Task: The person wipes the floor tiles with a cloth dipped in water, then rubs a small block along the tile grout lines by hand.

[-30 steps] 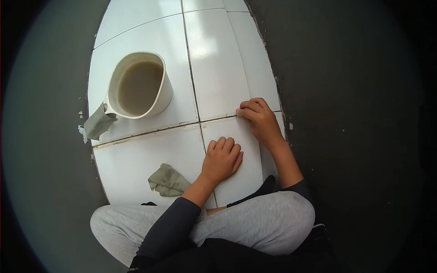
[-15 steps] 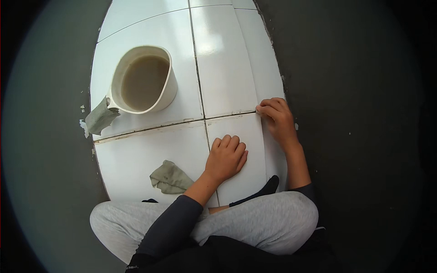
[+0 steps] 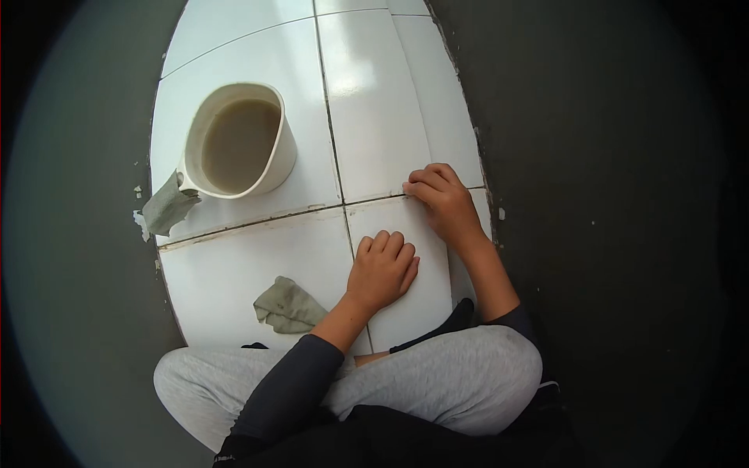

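Observation:
My right hand (image 3: 445, 203) is pinched, its fingertips down at the dark grout line between white tiles (image 3: 273, 273). Whatever those fingers hold is too small or hidden to make out. Closer to my body, my left hand (image 3: 382, 269) rests knuckles-up on a tile with curled fingers and no object showing in it. A grey-green rag (image 3: 287, 306) lies crumpled left of my left wrist. Farther up on the left stands a white plastic dipper (image 3: 289, 160) with murky brownish water (image 3: 240, 148) in it. Another grey-green cloth (image 3: 169, 206) hangs over its handle.
Dark grey floor (image 3: 86, 234) borders the tiled strip on both sides. Small white flakes (image 3: 140, 226) lie along its left edge. My crossed legs in grey trousers (image 3: 452, 374) are at the near end, with a dark sock (image 3: 441, 326) beside them.
My right hand has slid left along the grout line, away from the strip's right edge. The left hand stays in place on its tile; the view has shifted slightly.

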A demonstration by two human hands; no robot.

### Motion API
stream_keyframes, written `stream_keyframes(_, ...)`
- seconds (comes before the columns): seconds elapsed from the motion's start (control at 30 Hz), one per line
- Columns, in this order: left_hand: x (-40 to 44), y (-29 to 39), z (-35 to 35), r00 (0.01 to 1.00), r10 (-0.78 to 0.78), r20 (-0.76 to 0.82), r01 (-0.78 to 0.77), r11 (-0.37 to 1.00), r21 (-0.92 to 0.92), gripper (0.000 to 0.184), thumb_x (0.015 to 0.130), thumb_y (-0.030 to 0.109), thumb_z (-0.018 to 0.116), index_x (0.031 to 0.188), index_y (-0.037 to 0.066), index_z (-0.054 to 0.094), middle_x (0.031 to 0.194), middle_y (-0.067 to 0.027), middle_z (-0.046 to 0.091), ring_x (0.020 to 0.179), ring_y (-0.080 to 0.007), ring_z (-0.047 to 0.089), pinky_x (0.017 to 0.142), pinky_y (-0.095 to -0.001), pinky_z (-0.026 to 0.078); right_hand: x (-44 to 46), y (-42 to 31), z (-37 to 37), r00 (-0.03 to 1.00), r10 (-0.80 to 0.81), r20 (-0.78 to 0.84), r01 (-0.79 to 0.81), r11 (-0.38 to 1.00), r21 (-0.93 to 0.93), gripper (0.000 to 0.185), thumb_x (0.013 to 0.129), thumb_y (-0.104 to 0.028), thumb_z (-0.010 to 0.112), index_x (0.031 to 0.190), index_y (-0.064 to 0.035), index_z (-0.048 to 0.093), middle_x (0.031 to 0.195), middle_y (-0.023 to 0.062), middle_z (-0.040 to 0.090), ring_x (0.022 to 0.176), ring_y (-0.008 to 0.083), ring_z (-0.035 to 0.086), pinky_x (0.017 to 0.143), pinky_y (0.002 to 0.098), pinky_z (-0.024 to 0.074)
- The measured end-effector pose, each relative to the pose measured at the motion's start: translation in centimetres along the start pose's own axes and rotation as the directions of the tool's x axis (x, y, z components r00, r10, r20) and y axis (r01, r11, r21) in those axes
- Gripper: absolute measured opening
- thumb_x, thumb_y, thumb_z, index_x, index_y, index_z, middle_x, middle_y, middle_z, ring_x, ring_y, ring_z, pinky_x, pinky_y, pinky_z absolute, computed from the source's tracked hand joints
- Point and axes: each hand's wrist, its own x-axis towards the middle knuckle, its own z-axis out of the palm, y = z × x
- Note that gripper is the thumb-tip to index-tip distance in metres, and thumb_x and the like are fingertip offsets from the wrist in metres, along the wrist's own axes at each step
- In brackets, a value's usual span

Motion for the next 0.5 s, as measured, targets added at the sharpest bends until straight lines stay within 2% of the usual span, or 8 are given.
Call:
stream_keyframes(0.17,-0.1,-0.2,0.0,1.0,-0.01,-0.006,0.01,1.0,0.003,0.016,0.08,0.02,0.063,0.078,0.008,0.053,0.08,-0.0067,0.046,0.076,-0.0229,0.046,0.066,-0.0364,0.033,-1.5,1.9,-1.6,0.984,0.168,-0.058,-0.164,0.984,0.063,0.022,0.071,0.006,0.066,0.089,-0.0065,0.069,0.094,0.003,0.066,0.094,0.0227,0.058,0.077,0.0335,0.0523)
stream_keyframes(0.27,-0.2,-0.1,0.0,1.0,-0.003,0.007,0.003,1.0,-0.005,0.016,0.08,0.021,0.063,0.078,0.008,0.053,0.08,-0.0068,0.046,0.076,-0.0231,0.045,0.066,-0.0365,0.033,-1.1,1.5,-1.2,0.994,0.088,-0.066,-0.088,0.996,0.004,0.021,0.071,0.005,0.066,0.089,-0.0061,0.069,0.095,0.0036,0.066,0.094,0.0225,0.058,0.077,0.0333,0.0524)
stream_keyframes(0.4,-0.1,-0.1,0.1,1.0,0.004,-0.004,-0.004,1.0,0.019,0.016,0.08,0.021,0.063,0.078,0.008,0.053,0.08,-0.0067,0.046,0.076,-0.0229,0.045,0.066,-0.0362,0.033,0.8,-1.2,1.5,1.0,-0.02,0.011,0.02,0.999,0.044,0.025,0.071,0.006,0.059,0.09,-0.0065,0.069,0.097,0.001,0.065,0.097,0.022,0.058,0.077,0.0326,0.0528)
stream_keyframes(0.5,-0.1,0.0,0.1,1.0,0.002,-0.014,-0.002,1.0,0.017,0.016,0.08,0.021,0.063,0.078,0.009,0.053,0.081,-0.0067,0.046,0.076,-0.0226,0.045,0.066,-0.036,0.033,0.0,0.3,0.3,1.0,0.015,0.01,-0.016,0.998,0.054,0.023,0.071,0.006,0.063,0.089,-0.0069,0.069,0.096,0.0009,0.066,0.096,0.0219,0.058,0.076,0.0327,0.053)
